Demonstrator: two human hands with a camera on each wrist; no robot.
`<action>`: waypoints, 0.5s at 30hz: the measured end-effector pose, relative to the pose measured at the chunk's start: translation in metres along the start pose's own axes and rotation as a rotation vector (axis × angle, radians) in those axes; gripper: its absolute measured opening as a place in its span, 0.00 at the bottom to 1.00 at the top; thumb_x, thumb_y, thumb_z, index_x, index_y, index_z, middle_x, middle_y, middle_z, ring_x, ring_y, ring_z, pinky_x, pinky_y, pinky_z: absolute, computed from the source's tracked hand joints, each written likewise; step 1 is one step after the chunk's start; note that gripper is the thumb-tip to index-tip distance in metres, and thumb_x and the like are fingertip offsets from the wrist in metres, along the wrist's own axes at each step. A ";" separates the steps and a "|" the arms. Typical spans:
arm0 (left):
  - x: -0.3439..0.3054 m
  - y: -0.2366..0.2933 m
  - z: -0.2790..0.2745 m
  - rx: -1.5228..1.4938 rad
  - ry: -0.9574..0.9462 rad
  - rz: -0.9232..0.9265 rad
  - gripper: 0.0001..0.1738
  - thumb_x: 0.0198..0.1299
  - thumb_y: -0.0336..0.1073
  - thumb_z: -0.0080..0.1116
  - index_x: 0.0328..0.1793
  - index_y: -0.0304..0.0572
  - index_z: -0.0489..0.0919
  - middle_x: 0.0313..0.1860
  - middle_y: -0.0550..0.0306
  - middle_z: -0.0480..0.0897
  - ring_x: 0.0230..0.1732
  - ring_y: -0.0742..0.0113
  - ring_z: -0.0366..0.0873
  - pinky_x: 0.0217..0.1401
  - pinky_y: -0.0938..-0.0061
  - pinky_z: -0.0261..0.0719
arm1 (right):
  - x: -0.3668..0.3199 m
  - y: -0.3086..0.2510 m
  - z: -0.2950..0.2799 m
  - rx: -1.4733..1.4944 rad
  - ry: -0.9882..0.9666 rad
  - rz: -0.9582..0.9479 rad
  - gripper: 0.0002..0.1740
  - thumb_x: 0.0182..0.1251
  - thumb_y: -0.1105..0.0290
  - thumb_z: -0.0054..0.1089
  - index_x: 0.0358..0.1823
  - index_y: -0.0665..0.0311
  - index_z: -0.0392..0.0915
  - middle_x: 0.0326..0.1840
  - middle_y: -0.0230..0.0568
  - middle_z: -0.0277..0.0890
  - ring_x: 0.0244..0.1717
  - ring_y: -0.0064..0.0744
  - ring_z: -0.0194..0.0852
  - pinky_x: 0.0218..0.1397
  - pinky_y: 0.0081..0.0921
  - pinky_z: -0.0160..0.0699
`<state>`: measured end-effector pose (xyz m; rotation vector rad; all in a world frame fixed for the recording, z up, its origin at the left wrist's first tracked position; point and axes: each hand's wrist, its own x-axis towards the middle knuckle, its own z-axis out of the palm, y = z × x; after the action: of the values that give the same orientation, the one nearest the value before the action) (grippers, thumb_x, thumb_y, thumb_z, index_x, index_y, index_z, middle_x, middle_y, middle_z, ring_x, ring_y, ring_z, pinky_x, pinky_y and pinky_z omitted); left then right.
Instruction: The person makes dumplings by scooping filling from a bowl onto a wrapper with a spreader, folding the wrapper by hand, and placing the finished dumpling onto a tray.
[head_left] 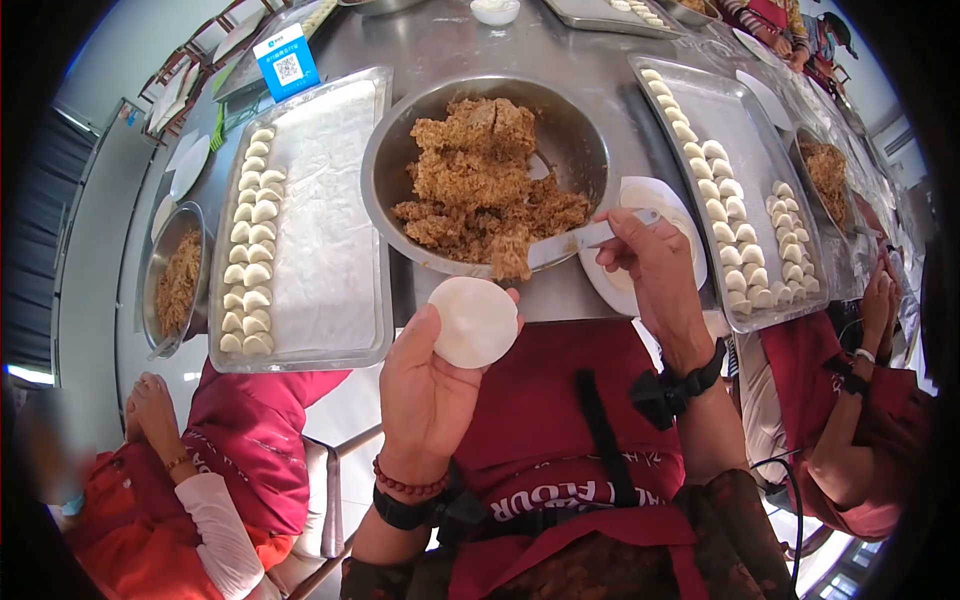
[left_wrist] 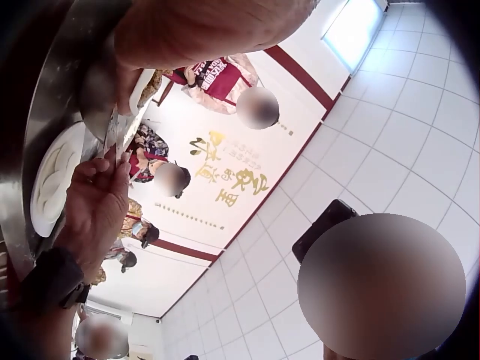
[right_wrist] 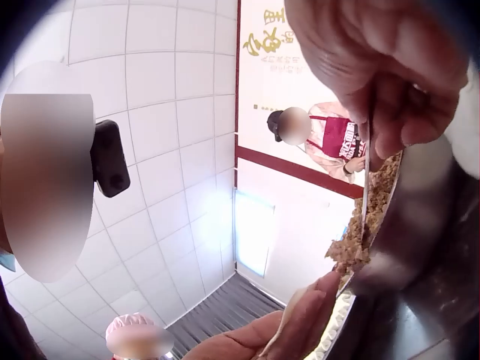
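Left of the bowl (head_left: 378,170) there's a tray (head_left: 300,362) with a column of finished dumplings (head_left: 255,250) down the side away from the bowl. The bowl itself is heaped with brown filling (head_left: 480,170). Just in front of the bowl's near rim, the left hand (head_left: 425,390) is palm up with a round wrapper (head_left: 475,322) lying on its fairly flat fingers. The thumb rests at the wrapper's edge, so it's more carried than pinched. Right above it, at the bowl's near rim, a lump (head_left: 512,258) of filling sits on the tip of a flat spatula (head_left: 570,245). The right hand (head_left: 650,265), just right of the bowl, has its fingers clamped around the handle. Under that hand, touching the bowl's right side, is a plate (head_left: 690,230) of spare wrappers, and further right of the bowl is another tray (head_left: 740,130) of dumplings. As for what could go wrong, that lump looks crumbly and it overhangs the blade. The right wrist view shows bits dangling off the edge. If the spatula tilts or gets jolted, I reckon half of it lands on the table or in a lap instead of on the wrapper. The wrapper is also only resting there, so a firm scrape could push it off the fingers. And it looks like a big scoop, so it might split the dough.
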<state>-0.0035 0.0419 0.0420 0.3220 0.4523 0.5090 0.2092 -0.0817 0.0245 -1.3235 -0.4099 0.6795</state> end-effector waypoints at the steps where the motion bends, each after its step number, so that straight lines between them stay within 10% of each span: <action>1: 0.000 0.001 0.000 0.004 -0.001 -0.005 0.24 0.78 0.40 0.39 0.69 0.24 0.66 0.67 0.34 0.73 0.72 0.35 0.67 0.76 0.41 0.65 | 0.001 -0.001 0.000 0.011 0.008 -0.008 0.18 0.74 0.59 0.59 0.45 0.69 0.84 0.31 0.36 0.83 0.30 0.19 0.76 0.38 0.18 0.72; 15: 0.016 0.008 0.026 0.061 -0.079 -0.029 0.26 0.80 0.43 0.34 0.72 0.28 0.62 0.68 0.35 0.72 0.71 0.35 0.68 0.75 0.42 0.67 | -0.005 -0.034 0.022 0.076 0.092 -0.123 0.20 0.75 0.58 0.58 0.49 0.70 0.83 0.34 0.37 0.83 0.33 0.22 0.77 0.41 0.20 0.73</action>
<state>0.0184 0.0527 0.0620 0.3927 0.3959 0.4533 0.1988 -0.0717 0.0633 -1.2415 -0.3841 0.5243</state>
